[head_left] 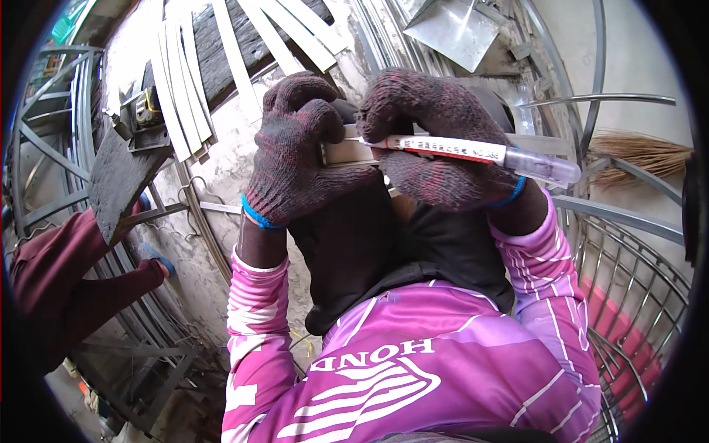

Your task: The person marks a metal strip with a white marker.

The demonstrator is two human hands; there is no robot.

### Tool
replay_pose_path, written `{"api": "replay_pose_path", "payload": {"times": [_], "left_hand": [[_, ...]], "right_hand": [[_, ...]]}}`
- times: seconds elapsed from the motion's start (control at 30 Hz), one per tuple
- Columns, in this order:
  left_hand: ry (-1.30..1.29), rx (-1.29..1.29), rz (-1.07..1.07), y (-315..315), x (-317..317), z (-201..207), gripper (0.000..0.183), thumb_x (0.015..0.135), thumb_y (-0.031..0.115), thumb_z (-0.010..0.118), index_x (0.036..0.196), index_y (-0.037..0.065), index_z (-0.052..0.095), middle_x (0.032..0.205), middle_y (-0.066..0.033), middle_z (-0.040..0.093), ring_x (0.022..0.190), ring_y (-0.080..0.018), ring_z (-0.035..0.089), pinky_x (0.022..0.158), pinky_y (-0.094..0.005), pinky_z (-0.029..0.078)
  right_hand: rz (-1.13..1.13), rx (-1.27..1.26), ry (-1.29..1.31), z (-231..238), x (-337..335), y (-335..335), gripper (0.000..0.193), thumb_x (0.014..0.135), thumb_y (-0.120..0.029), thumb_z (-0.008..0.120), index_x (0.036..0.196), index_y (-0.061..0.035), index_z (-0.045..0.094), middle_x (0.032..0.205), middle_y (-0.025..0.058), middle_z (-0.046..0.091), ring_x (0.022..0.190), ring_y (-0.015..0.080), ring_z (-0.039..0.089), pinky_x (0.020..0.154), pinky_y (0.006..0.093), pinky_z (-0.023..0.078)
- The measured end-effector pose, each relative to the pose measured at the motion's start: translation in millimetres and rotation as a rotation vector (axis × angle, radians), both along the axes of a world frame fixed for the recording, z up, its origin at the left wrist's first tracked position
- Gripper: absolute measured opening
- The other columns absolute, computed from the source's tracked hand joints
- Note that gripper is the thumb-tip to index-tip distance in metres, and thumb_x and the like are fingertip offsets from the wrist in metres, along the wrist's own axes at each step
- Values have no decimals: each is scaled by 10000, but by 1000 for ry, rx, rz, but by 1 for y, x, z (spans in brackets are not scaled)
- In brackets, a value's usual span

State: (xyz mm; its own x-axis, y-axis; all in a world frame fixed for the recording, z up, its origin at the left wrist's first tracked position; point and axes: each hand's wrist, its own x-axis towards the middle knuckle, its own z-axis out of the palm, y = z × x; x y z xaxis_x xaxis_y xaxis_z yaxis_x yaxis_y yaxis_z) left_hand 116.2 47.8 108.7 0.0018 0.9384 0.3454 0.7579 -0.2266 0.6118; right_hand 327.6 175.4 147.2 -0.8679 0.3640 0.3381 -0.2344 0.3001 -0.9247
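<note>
Dark knitted work gloves with blue cuffs cover both hands, held close together above my lap. My right hand [447, 129] closes around a marker pen [450, 150] with a white and red barrel and a translucent purple end pointing right. Its tip end points toward my left hand [295, 148]. The fingers of that left hand are curled around a pale flat strip [347, 153]. The strip seems to run on behind my right hand and shows again beyond the wrist. Whether the pen's tip touches the strip, I cannot tell.
Several white strips [181, 88] lie across a dark board at the upper left, near a tape measure [148, 107]. Another person's maroon-trousered leg [66, 258] is at the left. A bent metal sheet [454, 33], a straw broom [635, 159] and a wire basket [628, 310] stand around the right.
</note>
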Motion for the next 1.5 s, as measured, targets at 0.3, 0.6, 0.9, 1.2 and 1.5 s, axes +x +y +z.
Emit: {"api": "replay_pose_path", "payload": {"times": [0.3,0.6,0.9,1.2,1.5], "left_hand": [[30,-33,23,5,4,2,569,608,448,997,893,71,680,1233,-182,681,1250,-405,612,1070,-501,474],[-41,-2,29,5,3,-8,653,594,467,983,1004,33,718,1229,-188,686,1242,-412,616,1065,-499,484],[-54,-11,36,4,3,-6,676,597,477,970,1049,32,735,1210,-178,684,1192,-406,641,1056,-492,492],[-50,-14,42,4,4,-4,674,606,496,962,1045,38,738,1204,-176,682,1189,-411,628,1051,-499,494],[-43,-44,17,2,2,-3,560,605,406,1004,919,74,680,1244,-175,675,1210,-404,619,1012,-495,515]], "right_hand": [[19,-78,-13,-25,-6,-3,282,901,-103,814,1141,3,713,1075,154,743,988,246,753,864,372,609],[-111,325,206,-31,-15,-5,296,836,-101,848,1094,-31,720,996,179,737,921,409,741,836,460,613],[-104,367,54,-27,-17,-7,303,819,-185,850,1072,-66,733,1050,153,746,968,399,728,877,467,582],[-92,361,46,-31,-18,-9,299,817,-178,840,1059,-63,710,1048,147,737,965,401,725,876,471,581],[-145,39,89,-14,1,4,205,840,-4,819,1035,21,759,1079,157,753,1025,265,743,912,387,604]]}}
